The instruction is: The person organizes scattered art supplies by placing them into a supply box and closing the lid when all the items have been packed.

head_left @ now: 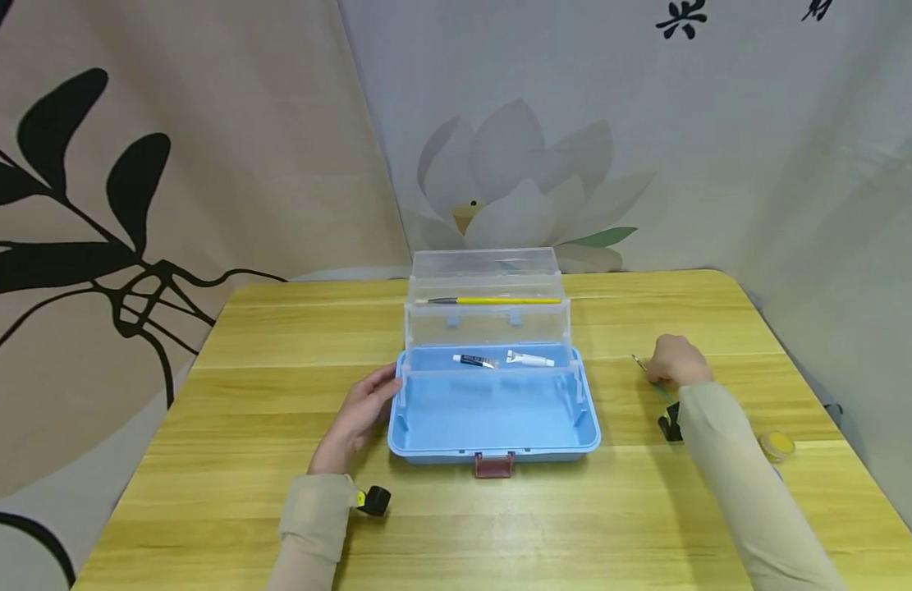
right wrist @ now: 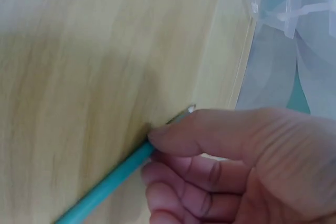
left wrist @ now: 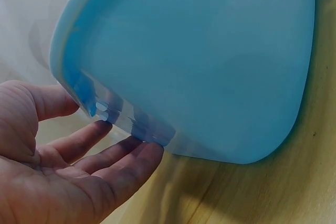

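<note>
Fingers of the right hand pinch a green brush lying on the bench near its right edge, while the left hand, fingers spread, touches the blue box.

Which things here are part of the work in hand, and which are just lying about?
In hand: blue box, touched by the left hand; teal brush, pinched by the right hand.

Lying about: yellow brush on the tray; two tubes in the box; yellow pot.
</note>
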### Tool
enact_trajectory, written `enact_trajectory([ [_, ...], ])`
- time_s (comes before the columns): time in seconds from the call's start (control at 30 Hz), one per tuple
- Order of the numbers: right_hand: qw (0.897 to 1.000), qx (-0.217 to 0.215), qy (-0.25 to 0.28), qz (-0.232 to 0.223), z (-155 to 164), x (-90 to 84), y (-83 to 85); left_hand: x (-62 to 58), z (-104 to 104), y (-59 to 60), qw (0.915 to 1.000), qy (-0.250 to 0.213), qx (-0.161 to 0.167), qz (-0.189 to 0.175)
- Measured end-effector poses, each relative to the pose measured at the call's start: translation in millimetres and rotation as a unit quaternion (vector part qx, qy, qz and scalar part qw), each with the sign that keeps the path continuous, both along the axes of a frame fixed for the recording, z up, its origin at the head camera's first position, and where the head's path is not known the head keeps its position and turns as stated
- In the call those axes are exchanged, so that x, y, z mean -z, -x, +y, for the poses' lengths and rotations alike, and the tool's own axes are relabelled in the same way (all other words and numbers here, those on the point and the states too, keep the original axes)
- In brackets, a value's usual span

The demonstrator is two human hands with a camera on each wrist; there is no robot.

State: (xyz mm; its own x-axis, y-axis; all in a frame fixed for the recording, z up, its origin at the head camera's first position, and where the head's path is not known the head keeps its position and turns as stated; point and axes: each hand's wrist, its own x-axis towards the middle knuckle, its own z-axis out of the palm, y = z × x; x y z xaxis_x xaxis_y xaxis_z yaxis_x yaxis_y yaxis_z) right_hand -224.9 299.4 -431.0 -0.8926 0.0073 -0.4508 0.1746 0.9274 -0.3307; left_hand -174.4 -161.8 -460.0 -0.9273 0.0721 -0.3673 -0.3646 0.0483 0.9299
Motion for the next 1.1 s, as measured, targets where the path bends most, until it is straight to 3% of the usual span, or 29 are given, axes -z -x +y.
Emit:
enact_trajectory([
  [0.17,1.0,-0.008,-0.001,0.003,0.7,1.3,2.5,-2.0,-0.6,-0.8,1.0,0.007,0.0,-0.005],
  [0.3,0.999,-0.031,-0.003,0.004,1.2,-8.9,6.0,-1.7,-0.5,-0.6,1.0,0.008,0.003,-0.002],
  [0.5,0.995,-0.067,-0.012,0.066,-7.7,-41.0,15.5,-0.4,-0.7,-0.3,1.0,0.008,0.003,0.0],
  [0.77,0.978,-0.116,-0.011,0.171,-38.3,-87.9,31.9,-0.9,-1.2,-0.1,1.0,0.003,0.002,-0.005],
  [0.93,0.966,-0.154,-0.019,0.208,-61.9,-115.3,38.3,-0.7,-1.3,0.4,1.0,-0.001,0.002,-0.007],
  [1.1,0.959,-0.18,-0.042,0.216,-83.9,-132.4,44.2,-0.2,-1.2,0.7,1.0,0.0,0.001,-0.007],
])
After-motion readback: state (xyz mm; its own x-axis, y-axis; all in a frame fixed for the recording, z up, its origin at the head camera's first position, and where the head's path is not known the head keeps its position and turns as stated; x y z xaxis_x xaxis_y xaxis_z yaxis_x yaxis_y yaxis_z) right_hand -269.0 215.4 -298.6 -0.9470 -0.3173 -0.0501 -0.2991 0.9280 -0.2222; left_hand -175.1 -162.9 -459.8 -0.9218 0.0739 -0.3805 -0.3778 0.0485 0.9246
